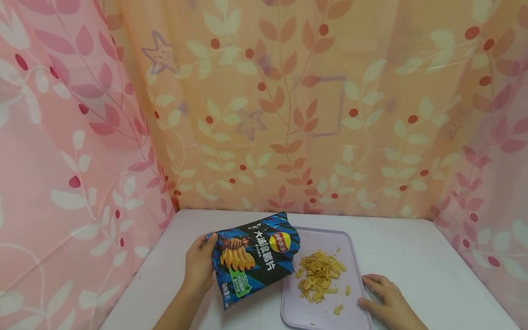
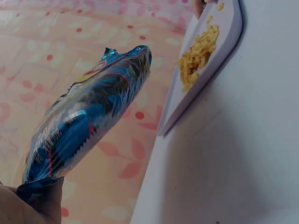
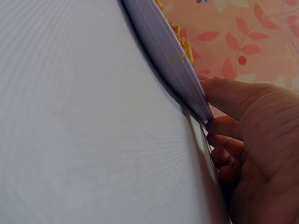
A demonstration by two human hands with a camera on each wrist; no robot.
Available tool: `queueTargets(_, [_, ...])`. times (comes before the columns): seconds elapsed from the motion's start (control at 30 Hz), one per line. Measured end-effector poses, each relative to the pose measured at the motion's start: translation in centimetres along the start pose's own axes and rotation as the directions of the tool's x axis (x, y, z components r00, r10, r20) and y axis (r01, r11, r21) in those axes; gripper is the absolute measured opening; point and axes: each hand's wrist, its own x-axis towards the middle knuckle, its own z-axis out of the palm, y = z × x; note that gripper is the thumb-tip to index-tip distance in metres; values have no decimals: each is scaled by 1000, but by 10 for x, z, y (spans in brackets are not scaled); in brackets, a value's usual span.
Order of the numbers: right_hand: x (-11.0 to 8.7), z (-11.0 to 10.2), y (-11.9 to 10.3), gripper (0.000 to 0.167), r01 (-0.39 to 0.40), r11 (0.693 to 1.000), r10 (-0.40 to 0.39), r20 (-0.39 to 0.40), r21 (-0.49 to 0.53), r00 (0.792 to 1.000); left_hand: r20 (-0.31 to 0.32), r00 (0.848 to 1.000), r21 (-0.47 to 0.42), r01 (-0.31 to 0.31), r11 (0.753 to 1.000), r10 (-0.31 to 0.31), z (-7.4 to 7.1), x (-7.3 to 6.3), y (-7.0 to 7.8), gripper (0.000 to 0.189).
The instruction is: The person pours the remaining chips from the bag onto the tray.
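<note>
My left hand (image 1: 199,262) grips a blue and black bag of potato chips (image 1: 257,261) by its left end, thumb on the printed front. The bag is tilted above the table, its far end over the left edge of a pale purple tray (image 1: 350,247). On the tray lies a loose pile of broken chips (image 1: 319,275), with several bits apart from it. At the tray's right edge, my right hand (image 1: 387,298) holds the rim. The right wrist view shows the thumb of that hand (image 3: 266,140) against the rim and curled fingers beneath.
A white table (image 1: 416,256) lies under everything. Leaf-patterned curtains hang around it, an orange one (image 1: 288,114) at the back and a pink one (image 1: 82,137) at the left, with more pink at the right.
</note>
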Motion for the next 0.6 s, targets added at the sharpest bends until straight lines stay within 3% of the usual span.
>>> queueTargets(0.37, [2,-2,2,60,-20,1000,21,29,-16,999,5,998,-108,66,992,-66,-21,10,-13,68])
queueTargets(0.6, [2,0,4,59,-17,999,18,44,-30,999,-59,994,-252,72,965,-89,-26,22,-30,64])
